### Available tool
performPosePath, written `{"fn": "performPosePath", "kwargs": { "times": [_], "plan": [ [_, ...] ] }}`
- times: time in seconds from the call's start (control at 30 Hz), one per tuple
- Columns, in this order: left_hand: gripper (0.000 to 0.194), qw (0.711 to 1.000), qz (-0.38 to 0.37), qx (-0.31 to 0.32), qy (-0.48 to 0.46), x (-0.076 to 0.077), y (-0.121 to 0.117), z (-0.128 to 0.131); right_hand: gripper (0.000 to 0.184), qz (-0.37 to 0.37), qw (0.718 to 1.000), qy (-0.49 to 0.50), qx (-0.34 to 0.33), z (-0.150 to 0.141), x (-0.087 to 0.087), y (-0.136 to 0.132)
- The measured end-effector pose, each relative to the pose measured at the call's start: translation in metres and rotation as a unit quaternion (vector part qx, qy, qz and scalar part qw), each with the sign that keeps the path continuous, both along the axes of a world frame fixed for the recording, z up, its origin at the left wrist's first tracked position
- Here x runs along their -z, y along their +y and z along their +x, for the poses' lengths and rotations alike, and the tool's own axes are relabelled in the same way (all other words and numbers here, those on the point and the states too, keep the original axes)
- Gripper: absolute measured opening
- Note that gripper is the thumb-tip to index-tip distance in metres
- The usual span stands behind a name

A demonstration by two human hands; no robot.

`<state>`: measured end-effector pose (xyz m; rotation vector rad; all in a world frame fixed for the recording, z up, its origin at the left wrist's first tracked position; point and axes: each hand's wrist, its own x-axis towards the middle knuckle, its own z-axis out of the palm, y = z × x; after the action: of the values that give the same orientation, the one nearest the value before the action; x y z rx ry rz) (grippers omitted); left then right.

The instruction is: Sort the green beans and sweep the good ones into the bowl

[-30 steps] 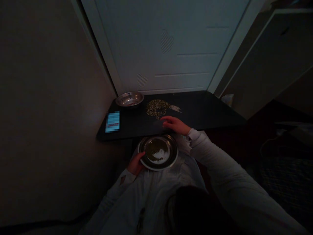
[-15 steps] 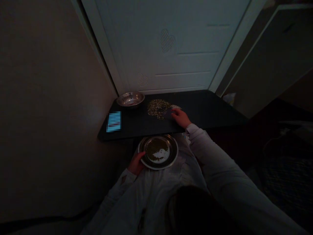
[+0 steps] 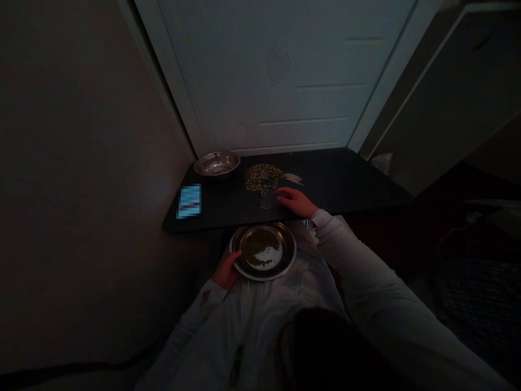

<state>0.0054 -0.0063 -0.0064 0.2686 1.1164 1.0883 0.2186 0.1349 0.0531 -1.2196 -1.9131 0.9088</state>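
Note:
Down on my lap rests a round metal bowl (image 3: 290, 262) with small green beans (image 3: 256, 252) spread over its pale bottom. My left hand (image 3: 227, 271) grips its left rim, thumb over the edge. Over the front part of the dark table, my right hand (image 3: 297, 201) has its fingers closed on a thin, dark, see-through flat piece (image 3: 268, 201); the dim light hides its exact kind. Just beyond it lies a mixed heap of green and pale beans (image 3: 264, 177). A small pile of white grains (image 3: 293, 178) sits right of that heap.
Another metal bowl (image 3: 217, 164) stands at the back left of the black table (image 3: 345, 179). A blurred light-blue item (image 3: 189, 201) lies near the left edge. A white door (image 3: 317, 103) rises directly behind, with a wall (image 3: 89, 179) on the left.
My right hand has moved toward me and slightly left with the flat piece, drawing away from the white grains. My left hand and the lap bowl stay put.

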Motion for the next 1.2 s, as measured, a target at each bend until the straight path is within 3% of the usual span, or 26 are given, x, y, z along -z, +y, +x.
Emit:
{"fn": "performPosePath", "kwargs": {
  "times": [0.27, 0.47, 0.83, 1.2],
  "plan": [
    [0.015, 1.000, -0.002, 0.006, -0.001, -0.002, 0.001, 0.000, 0.030, 0.001, 0.993, 0.100, 0.062, 0.006, 0.001, 0.002],
    [0.014, 1.000, -0.007, 0.010, -0.005, 0.001, 0.003, -0.003, 0.027, 0.017, 0.989, 0.049, 0.136, 0.020, 0.000, -0.004],
    [0.010, 1.000, 0.000, 0.001, 0.013, -0.002, 0.005, -0.004, 0.030, 0.055, 0.988, -0.065, 0.127, 0.029, -0.002, -0.031],
    [0.007, 1.000, -0.001, -0.006, 0.018, -0.006, 0.005, -0.004, 0.029, 0.071, 0.991, -0.075, 0.086, 0.016, -0.003, -0.049]
  ]
}}
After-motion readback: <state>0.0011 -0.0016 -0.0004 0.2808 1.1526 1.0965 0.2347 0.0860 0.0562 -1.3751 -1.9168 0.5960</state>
